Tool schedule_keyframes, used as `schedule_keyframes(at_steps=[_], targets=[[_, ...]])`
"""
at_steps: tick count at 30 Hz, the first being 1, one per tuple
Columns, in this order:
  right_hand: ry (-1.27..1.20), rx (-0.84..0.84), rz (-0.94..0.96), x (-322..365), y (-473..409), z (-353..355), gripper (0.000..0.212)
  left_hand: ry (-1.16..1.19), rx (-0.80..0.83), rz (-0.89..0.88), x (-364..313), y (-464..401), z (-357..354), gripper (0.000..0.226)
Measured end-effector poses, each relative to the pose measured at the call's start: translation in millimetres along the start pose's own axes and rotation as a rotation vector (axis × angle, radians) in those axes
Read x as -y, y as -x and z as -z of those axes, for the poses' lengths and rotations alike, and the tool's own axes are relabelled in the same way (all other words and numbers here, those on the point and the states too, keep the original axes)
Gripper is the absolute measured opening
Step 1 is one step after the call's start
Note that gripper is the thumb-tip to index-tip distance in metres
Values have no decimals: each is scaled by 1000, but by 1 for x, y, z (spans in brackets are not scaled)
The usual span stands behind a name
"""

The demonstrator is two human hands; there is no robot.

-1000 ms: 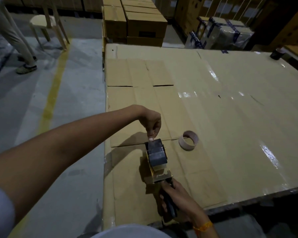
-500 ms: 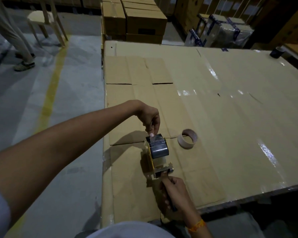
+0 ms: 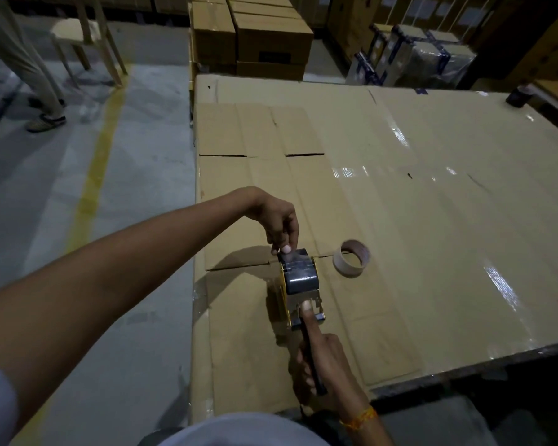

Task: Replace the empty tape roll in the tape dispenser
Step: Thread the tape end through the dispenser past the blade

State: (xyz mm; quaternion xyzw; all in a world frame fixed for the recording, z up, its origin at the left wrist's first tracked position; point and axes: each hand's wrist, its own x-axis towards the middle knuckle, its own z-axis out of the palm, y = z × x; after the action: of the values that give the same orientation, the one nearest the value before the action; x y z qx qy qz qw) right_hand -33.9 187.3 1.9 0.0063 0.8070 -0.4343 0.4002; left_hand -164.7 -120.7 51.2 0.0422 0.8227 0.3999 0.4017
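A yellow tape dispenser (image 3: 290, 304) with a dark full tape roll (image 3: 300, 273) mounted in it stands over the cardboard-covered table (image 3: 432, 220). My right hand (image 3: 326, 365) grips its black handle, with the index finger stretched forward onto the metal front plate. My left hand (image 3: 281, 220) reaches over from the left and pinches the loose clear tape end at the top of the roll. The empty cardboard tape core (image 3: 351, 259) lies on the table just right of the dispenser.
Stacked cardboard boxes (image 3: 255, 37) stand behind the table, wrapped packages (image 3: 413, 56) at the back right. A dark roll (image 3: 517, 96) sits at the table's far right edge. On the floor to the left are a wooden chair (image 3: 84, 43) and a person's legs (image 3: 29, 75).
My right index finger has stretched forward onto the dispenser's front plate. My left hand stays pinched on the tape end at the roll's top, and the dispenser has barely shifted.
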Motion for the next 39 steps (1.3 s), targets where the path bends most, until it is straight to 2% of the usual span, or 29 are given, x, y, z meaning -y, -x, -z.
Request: schedule_keyframes(at_steps=[10, 14, 18, 24, 27, 31, 35, 39], targets=[[24, 67, -23, 6, 1, 7, 86, 89, -42, 26, 16, 10, 1, 25], [-36, 116, 4, 15, 3, 14, 66, 95, -138, 68, 31, 13, -5, 24], [-75, 157, 76, 18, 0, 15, 39, 124, -357, 144, 54, 14, -21, 22], [58, 48, 191, 22, -27, 8, 27, 308, -785, 234, 68, 28, -76, 17], [148, -29, 220, 24, -42, 2, 25, 382, -933, 321, 64, 32, -113, 20], [213, -39, 247, 23, -60, -12, 25, 524, -872, 357, 54, 37, -154, 20], [252, -60, 272, 17, -74, -31, 35, 456, -873, 374, 49, 38, -173, 23], [427, -30, 314, 13, -76, -36, 46, 441, -882, 378, 52, 39, -177, 24]])
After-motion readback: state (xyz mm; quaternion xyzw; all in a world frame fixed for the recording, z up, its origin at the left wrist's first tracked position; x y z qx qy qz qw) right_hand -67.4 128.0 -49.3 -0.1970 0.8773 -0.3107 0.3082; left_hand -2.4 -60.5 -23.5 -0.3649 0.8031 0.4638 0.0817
